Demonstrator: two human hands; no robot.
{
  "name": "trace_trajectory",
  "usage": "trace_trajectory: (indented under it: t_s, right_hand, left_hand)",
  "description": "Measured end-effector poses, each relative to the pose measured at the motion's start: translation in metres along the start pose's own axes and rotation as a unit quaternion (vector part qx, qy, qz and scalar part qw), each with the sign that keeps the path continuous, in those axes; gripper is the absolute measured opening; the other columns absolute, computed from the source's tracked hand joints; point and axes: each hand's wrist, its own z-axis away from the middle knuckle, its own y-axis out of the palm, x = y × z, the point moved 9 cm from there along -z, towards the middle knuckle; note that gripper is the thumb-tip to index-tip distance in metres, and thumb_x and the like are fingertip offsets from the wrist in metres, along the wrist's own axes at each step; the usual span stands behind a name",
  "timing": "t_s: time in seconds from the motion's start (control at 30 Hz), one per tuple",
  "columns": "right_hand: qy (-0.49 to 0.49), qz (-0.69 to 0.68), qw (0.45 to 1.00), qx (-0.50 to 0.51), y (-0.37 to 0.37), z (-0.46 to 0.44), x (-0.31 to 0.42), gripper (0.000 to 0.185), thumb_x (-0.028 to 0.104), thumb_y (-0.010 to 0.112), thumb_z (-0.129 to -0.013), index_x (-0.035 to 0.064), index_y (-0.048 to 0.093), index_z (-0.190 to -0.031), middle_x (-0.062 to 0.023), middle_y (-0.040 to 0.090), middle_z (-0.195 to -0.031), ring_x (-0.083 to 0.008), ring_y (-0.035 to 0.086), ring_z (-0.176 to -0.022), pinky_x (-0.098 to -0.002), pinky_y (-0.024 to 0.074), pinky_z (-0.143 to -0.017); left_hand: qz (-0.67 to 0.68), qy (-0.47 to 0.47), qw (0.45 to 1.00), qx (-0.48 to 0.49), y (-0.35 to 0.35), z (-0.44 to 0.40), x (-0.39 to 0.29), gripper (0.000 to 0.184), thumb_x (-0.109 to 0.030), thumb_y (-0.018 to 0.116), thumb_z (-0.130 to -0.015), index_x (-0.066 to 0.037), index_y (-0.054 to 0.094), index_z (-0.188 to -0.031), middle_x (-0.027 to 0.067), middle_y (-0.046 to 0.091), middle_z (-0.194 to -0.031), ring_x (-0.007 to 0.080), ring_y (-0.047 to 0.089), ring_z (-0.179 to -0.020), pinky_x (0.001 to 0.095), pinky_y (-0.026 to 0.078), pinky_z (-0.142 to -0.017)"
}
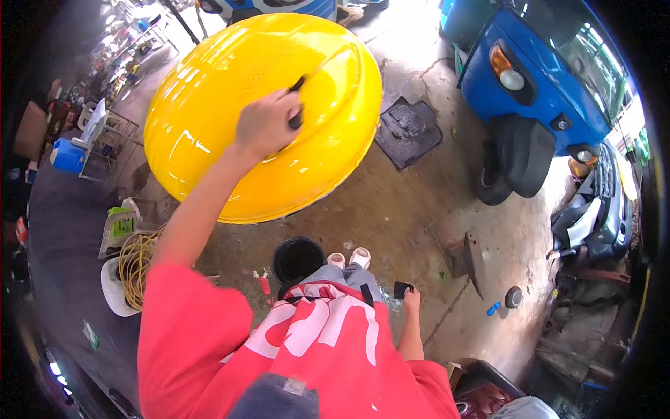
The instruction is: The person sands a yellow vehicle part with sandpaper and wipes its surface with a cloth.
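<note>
A large, glossy yellow rounded panel (209, 91), with faint raised lettering, fills the upper left of the view. My left hand (269, 124) rests on its upper surface, closed around a dark pad (296, 120) that is partly hidden by the fingers. Down at my side, my right hand (412, 300) grips a small flat black square (403, 289); its exact kind I cannot make out. Below the panel, a black bucket (299, 260) stands on the floor close to my feet.
A blue three-wheeled vehicle (516, 77) stands at the upper right, near a black floor mat (410, 133). On the left are a coiled yellow cable (137, 269) and a blue jug (68, 155). A metal stand (466, 264) and a black round object (514, 297) lie rightward.
</note>
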Motion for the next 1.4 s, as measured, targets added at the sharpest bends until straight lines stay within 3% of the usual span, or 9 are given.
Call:
trace_trajectory:
  t_s: [0.2,0.3,0.37,0.6,0.9,0.97,1.07,1.23,1.4]
  right_hand:
    - [0.033,0.133,0.99,-0.04,-0.012,-0.003,0.01,0.03,0.02,0.056,-0.094,-0.0021,0.069,-0.107,-0.0251,0.07,-0.091,-0.0356,0.07,-0.088,-0.0438,0.0507,-0.077]
    - [-0.018,0.14,0.986,-0.086,-0.016,-0.028,0.001,0.03,0.02,0.054,-0.094,-0.0002,0.07,-0.107,-0.0236,0.071,-0.091,-0.036,0.069,-0.087,-0.044,0.0506,-0.078]
    - [-0.007,0.141,0.988,-0.067,-0.015,-0.06,0.012,0.03,0.019,0.054,-0.093,-0.0013,0.07,-0.108,-0.0228,0.071,-0.091,-0.035,0.069,-0.087,-0.0429,0.0509,-0.078]
    - [-0.068,0.04,0.997,0.006,0.0,-0.147,0.105,0.03,0.015,0.054,-0.098,-0.0017,0.07,-0.117,-0.0184,0.074,-0.097,-0.0271,0.068,-0.091,-0.0391,0.0507,-0.083]
    - [-0.133,0.066,0.989,0.019,-0.003,-0.217,0.173,0.036,0.009,0.051,-0.092,0.0003,0.068,-0.124,-0.0138,0.073,-0.1,-0.0261,0.067,-0.089,-0.0386,0.0518,-0.083]
    - [-0.193,0.033,0.98,-0.018,-0.01,-0.24,0.166,0.041,0.007,0.049,-0.09,0.002,0.067,-0.127,-0.0122,0.072,-0.099,-0.0254,0.067,-0.087,-0.0393,0.053,-0.078]
    - [-0.043,-0.087,0.992,0.081,-0.007,-0.276,0.14,0.05,0.005,0.045,-0.088,0.0133,0.067,-0.132,-0.0058,0.066,-0.091,-0.0201,0.061,-0.072,-0.0363,0.0477,-0.051]
    - [0.084,-0.106,0.98,0.143,-0.035,-0.249,0.194,0.034,0.016,0.05,-0.096,0.0171,0.07,-0.124,-0.0045,0.067,-0.097,-0.018,0.061,-0.073,-0.0351,0.0497,-0.053]
    - [0.051,-0.106,0.97,0.211,-0.008,-0.216,0.293,0.034,0.042,0.053,-0.105,0.0192,0.071,-0.122,-0.0036,0.066,-0.098,-0.0146,0.063,-0.087,-0.0358,0.0526,-0.064]
  left_hand:
    - [0.072,-0.099,0.988,-0.089,-0.063,0.101,0.039,0.028,-0.014,0.081,-0.072,-0.011,0.06,-0.09,0.0112,0.064,-0.096,0.0359,0.066,-0.094,0.0431,0.055,-0.081]
    - [-0.105,-0.008,0.985,-0.14,-0.089,0.093,0.007,0.037,-0.016,0.086,-0.07,-0.011,0.066,-0.101,0.011,0.066,-0.112,0.0355,0.065,-0.108,0.0431,0.053,-0.094]
    - [0.034,0.01,0.998,-0.058,-0.047,0.088,0.022,0.042,-0.019,0.088,-0.069,-0.011,0.068,-0.106,0.0116,0.068,-0.117,0.0346,0.065,-0.113,0.0445,0.05,-0.102]
    - [0.016,0.084,0.996,0.018,0.041,-0.047,-0.047,0.02,-0.015,0.078,-0.073,-0.009,0.062,-0.084,0.0109,0.067,-0.087,0.0342,0.066,-0.086,0.0438,0.054,-0.075]
    - [-0.034,-0.086,0.995,0.048,0.125,-0.231,-0.005,0.025,-0.026,0.073,-0.075,-0.009,0.07,-0.094,0.0207,0.073,-0.092,0.0396,0.07,-0.094,0.0483,0.056,-0.084]
    - [-0.035,-0.126,0.991,0.027,0.108,-0.219,0.027,0.028,-0.029,0.075,-0.075,-0.009,0.069,-0.093,0.019,0.073,-0.091,0.0391,0.07,-0.092,0.048,0.056,-0.082]
    - [-0.079,-0.17,0.982,0.002,0.062,-0.161,0.07,0.032,-0.032,0.077,-0.072,-0.008,0.066,-0.088,0.0182,0.071,-0.088,0.0399,0.068,-0.087,0.047,0.055,-0.076]
    - [-0.149,-0.25,0.954,-0.064,-0.028,-0.035,0.147,0.037,-0.042,0.081,-0.078,-0.011,0.067,-0.092,0.0136,0.069,-0.088,0.0359,0.067,-0.084,0.0437,0.053,-0.074]
    - [-0.388,-0.261,0.871,-0.148,-0.08,-0.007,0.147,0.049,-0.037,0.08,-0.083,-0.013,0.067,-0.125,0.0157,0.065,-0.125,0.0342,0.061,-0.118,0.0442,0.049,-0.101]
